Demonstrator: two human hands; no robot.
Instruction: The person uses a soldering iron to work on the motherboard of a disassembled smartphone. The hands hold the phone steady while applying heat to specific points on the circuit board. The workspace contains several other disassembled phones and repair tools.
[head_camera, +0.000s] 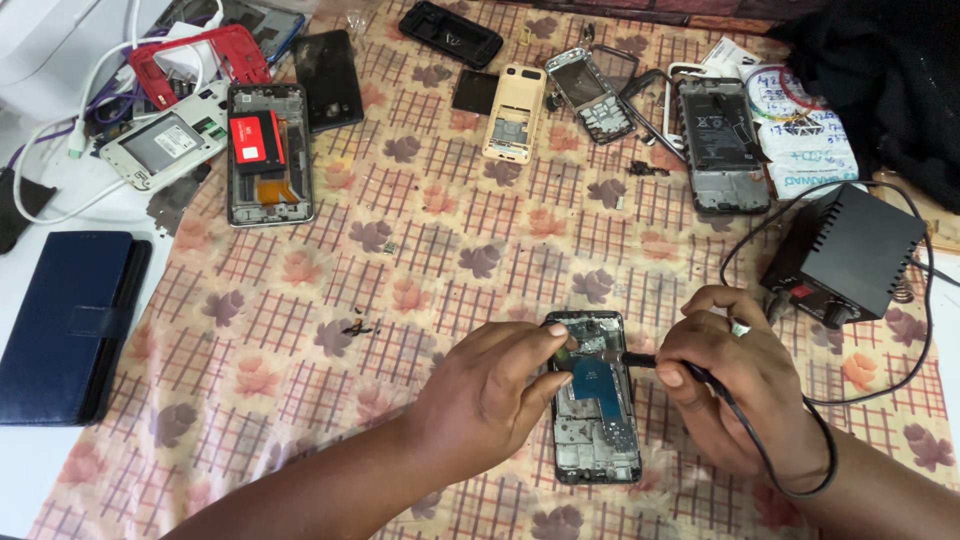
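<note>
Down in the head view, both hands meet over an opened phone (597, 400) that lies on the cloth-covered surface (300, 330) with its back off and its blue circuit board showing. Its long axis runs away from the person, top end far, bottom end near the wrists, and it sits directly between the two hands.

The left hand (495, 395) curls over the phone's left edge, with fingertips pressed on the upper part of the frame, pinning it rather than lifting it. The right hand (735, 385) is clenched round a slim soldering iron (650, 362), held like a pen; its tip points leftward, across the phone's long axis, and reaches the board near the top, just beside the left fingertips. A black cable (800, 470) trails from the iron around the right wrist towards a black power unit (845, 255) beyond the right hand.

Both hands are about equally near the phone: the left touches it, while the right meets it only through the iron's tip.

Farther out beyond the hands lie several stripped phone bodies (268, 150), and well to the left of the left hand sits a dark blue wallet case (65, 320).
</note>
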